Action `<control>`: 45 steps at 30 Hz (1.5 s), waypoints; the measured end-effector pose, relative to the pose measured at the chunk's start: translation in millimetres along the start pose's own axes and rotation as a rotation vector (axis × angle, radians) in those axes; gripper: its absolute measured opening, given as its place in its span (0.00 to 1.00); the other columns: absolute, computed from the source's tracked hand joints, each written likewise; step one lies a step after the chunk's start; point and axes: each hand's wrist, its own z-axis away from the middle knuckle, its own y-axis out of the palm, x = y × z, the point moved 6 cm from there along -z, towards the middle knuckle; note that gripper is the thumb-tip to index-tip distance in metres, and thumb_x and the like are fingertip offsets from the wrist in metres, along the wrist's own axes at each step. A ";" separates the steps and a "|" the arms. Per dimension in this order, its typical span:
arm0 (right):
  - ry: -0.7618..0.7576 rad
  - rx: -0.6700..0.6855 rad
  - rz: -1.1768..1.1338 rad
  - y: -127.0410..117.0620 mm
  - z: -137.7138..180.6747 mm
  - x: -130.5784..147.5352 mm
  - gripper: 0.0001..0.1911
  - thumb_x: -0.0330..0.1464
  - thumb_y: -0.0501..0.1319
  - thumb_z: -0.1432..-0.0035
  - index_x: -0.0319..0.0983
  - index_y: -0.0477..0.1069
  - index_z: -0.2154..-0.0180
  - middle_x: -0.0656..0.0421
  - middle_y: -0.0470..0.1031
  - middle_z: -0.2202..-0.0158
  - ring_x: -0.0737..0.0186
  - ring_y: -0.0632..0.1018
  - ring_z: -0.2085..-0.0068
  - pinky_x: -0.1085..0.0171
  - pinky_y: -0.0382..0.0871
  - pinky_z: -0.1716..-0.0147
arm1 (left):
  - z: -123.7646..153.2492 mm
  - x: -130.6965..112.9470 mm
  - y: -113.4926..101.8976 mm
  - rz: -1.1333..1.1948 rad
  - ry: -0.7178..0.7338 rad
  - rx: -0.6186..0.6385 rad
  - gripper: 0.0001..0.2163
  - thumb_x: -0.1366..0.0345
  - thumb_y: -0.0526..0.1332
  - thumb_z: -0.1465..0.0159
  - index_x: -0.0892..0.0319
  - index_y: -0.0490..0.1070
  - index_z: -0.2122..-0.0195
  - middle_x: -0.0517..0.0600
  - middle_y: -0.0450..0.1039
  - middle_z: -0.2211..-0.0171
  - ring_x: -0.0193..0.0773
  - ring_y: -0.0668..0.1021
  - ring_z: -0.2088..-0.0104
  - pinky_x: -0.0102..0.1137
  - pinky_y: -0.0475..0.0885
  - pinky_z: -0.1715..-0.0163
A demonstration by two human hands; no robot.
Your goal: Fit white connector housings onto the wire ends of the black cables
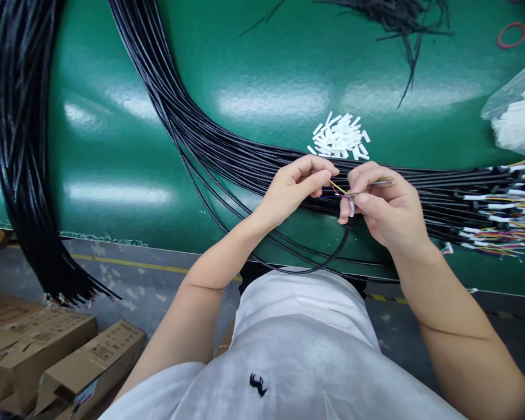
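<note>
A black cable [342, 248] loops up from the table's front edge to my hands, with a white sleeve [352, 208] near its end. Thin coloured wires [339, 189], yellow and red among them, fan out of that end. My left hand [298, 182] pinches the wire tips between thumb and forefinger. Closed round the cable end is my right hand [382, 201], which also holds a thin metal tool [382, 182], perhaps tweezers; its fingers partly hide it. Just beyond the hands lies a pile of short white tubes [340, 137].
A thick bundle of black cables [192, 116] crosses the green table [262, 76], its wired ends [507, 221] at right. Another bundle [21, 128] hangs over the left edge. Black strips [394, 14], a red ring [511, 35] and a plastic bag [518, 116] lie farther back. Cardboard boxes [91, 356] stand below left.
</note>
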 end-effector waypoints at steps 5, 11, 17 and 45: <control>-0.054 -0.071 0.134 -5.3 3.5 1.5 0.04 0.32 0.73 0.39 0.43 0.79 0.65 0.63 0.70 0.58 0.76 0.75 0.78 0.69 0.75 0.81 | 3.2 -4.2 5.9 0.012 0.074 0.049 0.13 0.51 0.68 0.32 0.54 0.77 0.55 0.47 0.78 0.59 0.31 0.80 0.62 0.26 0.77 0.64; -0.060 -0.187 0.164 -11.2 4.8 0.0 0.04 0.35 0.72 0.39 0.44 0.79 0.65 0.62 0.73 0.61 0.75 0.68 0.78 0.67 0.66 0.83 | 7.4 -14.1 9.5 0.049 0.089 0.065 0.12 0.55 0.70 0.34 0.54 0.77 0.54 0.47 0.79 0.58 0.33 0.82 0.56 0.30 0.79 0.53; -0.070 -0.242 0.354 -9.1 5.4 7.5 0.06 0.37 0.71 0.39 0.44 0.77 0.66 0.60 0.73 0.61 0.72 0.69 0.77 0.65 0.65 0.84 | 7.9 -11.1 14.3 0.141 -0.080 0.094 0.15 0.55 0.74 0.38 0.56 0.73 0.58 0.46 0.77 0.63 0.31 0.81 0.62 0.28 0.79 0.61; -0.284 -0.298 1.026 6.0 12.4 23.9 0.05 0.30 0.63 0.43 0.45 0.70 0.71 0.56 0.74 0.68 0.62 0.69 0.74 0.59 0.65 0.78 | 7.4 13.9 16.9 0.179 -0.290 0.190 0.24 0.45 0.75 0.42 0.56 0.72 0.55 0.44 0.78 0.71 0.29 0.80 0.71 0.23 0.75 0.71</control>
